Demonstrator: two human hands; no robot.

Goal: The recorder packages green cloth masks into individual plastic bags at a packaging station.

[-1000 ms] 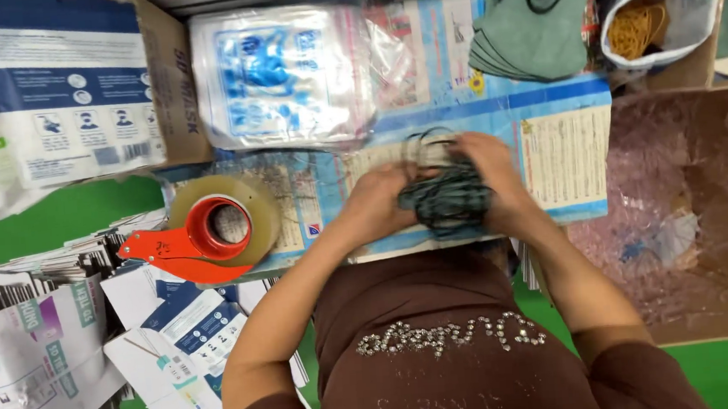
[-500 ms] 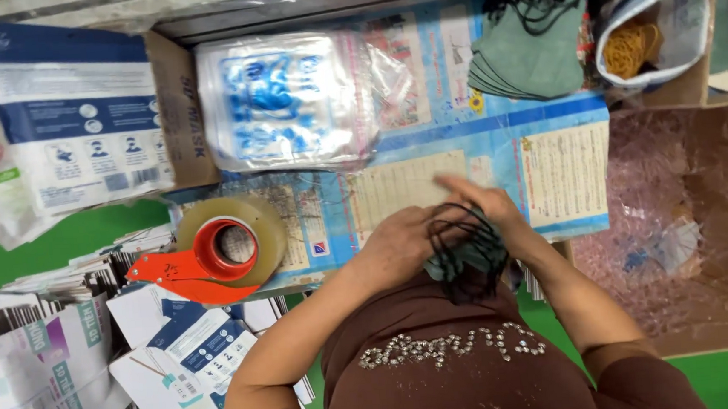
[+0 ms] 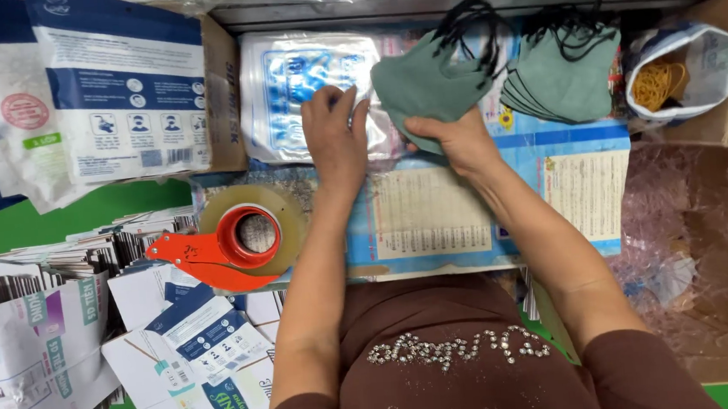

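Observation:
My right hand [image 3: 455, 141] grips a small stack of grey-green face masks [image 3: 426, 85] with black ear loops, held over the far side of the work surface. My left hand [image 3: 335, 134] rests with fingers spread on a pile of clear plastic bags with blue print [image 3: 288, 94], touching the top bag's right edge. A second fanned stack of green masks [image 3: 562, 75] lies just right of the held ones. Both forearms reach out over a blue and white printed sheet [image 3: 433, 217].
A roll of clear tape in a red dispenser [image 3: 243, 239] sits at the left of the sheet. A bag of rubber bands [image 3: 671, 80] stands far right. Flat printed cartons [image 3: 66, 336] pile up at the left, large printed bags [image 3: 74, 88] at top left, a plastic-lined cardboard box [image 3: 707, 232] at right.
Both hands were close to my body bunching masks and black loops. Now they have reached forward: the right carries the masks to the far side, the left has let go and lies on the plastic bags.

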